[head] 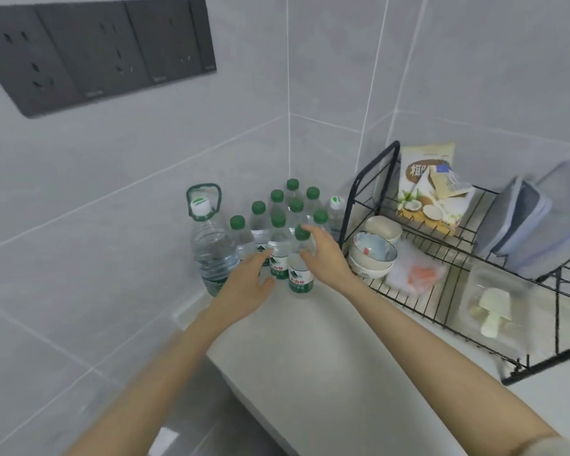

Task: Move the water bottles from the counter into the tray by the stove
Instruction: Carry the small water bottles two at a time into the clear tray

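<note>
head view shows us the pale desk [326,340], green-capped water bottles [277,205] clustered upright in its back corner, our left hand [244,284] open against them, our right hand [326,258] cupping the front bottle [300,278], grip unclear.

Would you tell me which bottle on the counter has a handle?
The large bottle, left of the cluster: a green loop handle rises over its cap; the small bottles have none.
</note>
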`<state>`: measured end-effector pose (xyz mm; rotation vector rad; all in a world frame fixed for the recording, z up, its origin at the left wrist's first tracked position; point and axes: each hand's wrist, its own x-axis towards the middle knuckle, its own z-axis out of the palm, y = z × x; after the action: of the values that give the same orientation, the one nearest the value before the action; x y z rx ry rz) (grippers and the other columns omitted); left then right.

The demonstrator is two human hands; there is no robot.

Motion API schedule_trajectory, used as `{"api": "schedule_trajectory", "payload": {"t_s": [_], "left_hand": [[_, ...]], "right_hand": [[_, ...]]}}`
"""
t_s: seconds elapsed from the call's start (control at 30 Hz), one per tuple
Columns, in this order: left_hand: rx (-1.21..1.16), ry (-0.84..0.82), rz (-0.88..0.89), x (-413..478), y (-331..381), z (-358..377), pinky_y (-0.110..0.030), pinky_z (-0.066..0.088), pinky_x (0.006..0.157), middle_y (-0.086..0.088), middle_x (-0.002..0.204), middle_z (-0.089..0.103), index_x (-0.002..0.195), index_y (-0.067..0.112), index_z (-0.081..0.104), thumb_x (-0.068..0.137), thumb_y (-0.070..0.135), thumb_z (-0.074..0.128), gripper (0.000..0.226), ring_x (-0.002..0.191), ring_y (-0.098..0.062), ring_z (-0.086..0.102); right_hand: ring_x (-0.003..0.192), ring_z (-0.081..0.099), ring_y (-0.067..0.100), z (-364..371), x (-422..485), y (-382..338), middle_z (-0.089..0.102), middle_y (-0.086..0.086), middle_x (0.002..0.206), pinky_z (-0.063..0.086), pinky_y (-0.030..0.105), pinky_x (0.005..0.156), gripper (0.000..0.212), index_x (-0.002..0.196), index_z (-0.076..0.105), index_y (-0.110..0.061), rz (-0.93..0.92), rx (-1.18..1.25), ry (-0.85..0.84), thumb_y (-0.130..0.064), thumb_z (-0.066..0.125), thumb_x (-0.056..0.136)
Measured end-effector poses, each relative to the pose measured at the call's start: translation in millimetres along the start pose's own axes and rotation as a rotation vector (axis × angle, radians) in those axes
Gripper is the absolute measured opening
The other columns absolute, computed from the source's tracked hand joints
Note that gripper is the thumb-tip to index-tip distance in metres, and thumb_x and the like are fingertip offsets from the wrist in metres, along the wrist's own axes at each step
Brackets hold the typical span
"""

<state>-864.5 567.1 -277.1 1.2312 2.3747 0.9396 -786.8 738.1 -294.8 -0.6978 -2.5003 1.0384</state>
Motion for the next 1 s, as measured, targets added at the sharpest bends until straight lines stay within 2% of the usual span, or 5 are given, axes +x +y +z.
{"api": "schedule_trajectory", "payload": {"t_s": [0.2, 0.43, 0.6, 0.87, 1.0], "left_hand": [[0.076, -0.082, 0.097, 53, -16, 4, -0.034, 0.019, 0.117, 0.003, 0.161, 0.002, 0.153, 0.023, 0.009, 0.094, 0.016, 0.052, 0.073, 0.148, -0.015, 0.006], [0.043, -0.158, 0.164, 85, -31, 4, -0.036, 0.009, 0.117, 0.002, 0.16, -0.016, 0.153, 0.023, 0.004, 0.095, 0.015, 0.052, 0.076, 0.147, -0.019, -0.014], [-0.053, -0.094, 0.182, 100, -41, 10, -0.035, 0.014, 0.12, 0.0, 0.161, -0.006, 0.153, 0.015, 0.01, 0.093, 0.01, 0.053, 0.074, 0.149, -0.017, -0.003], [-0.355, 0.045, 0.004, 124, -33, 25, -0.033, 0.023, 0.114, -0.006, 0.158, 0.023, 0.152, 0.014, 0.017, 0.094, 0.006, 0.05, 0.067, 0.145, -0.021, 0.022], [-0.394, 0.086, -0.003, 133, -36, 30, -0.033, 0.032, 0.108, -0.006, 0.149, 0.039, 0.145, 0.014, 0.035, 0.094, 0.006, 0.051, 0.054, 0.136, -0.023, 0.037]], "right_hand": [[0.115, 0.057, 0.023, 18, 31, 8, 0.062, 0.007, 0.125, 0.043, 0.031, 0.101, 0.044, 0.13, 0.054, -0.013, -0.049, -0.033, 0.072, -0.007, 0.064, 0.088], [0.071, 0.054, -0.011, 16, 9, 10, 0.06, -0.02, 0.09, 0.039, 0.007, 0.071, 0.033, 0.118, 0.062, -0.015, 0.016, -0.017, 0.209, -0.01, 0.068, 0.086], [0.053, 0.046, 0.006, -3, -14, 17, 0.057, -0.012, 0.074, 0.037, 0.007, 0.059, 0.029, 0.113, 0.064, -0.019, 0.117, -0.11, 0.273, -0.014, 0.07, 0.085], [0.086, 0.062, 0.02, -29, -56, 38, 0.068, 0.0, 0.1, 0.051, 0.039, 0.084, 0.033, 0.118, 0.06, -0.019, 0.287, -0.168, 0.353, -0.02, 0.07, 0.086], [0.092, 0.062, 0.018, -30, -64, 38, 0.064, -0.005, 0.101, 0.051, 0.036, 0.088, 0.031, 0.117, 0.058, -0.02, 0.268, -0.172, 0.325, -0.019, 0.067, 0.088]]}}
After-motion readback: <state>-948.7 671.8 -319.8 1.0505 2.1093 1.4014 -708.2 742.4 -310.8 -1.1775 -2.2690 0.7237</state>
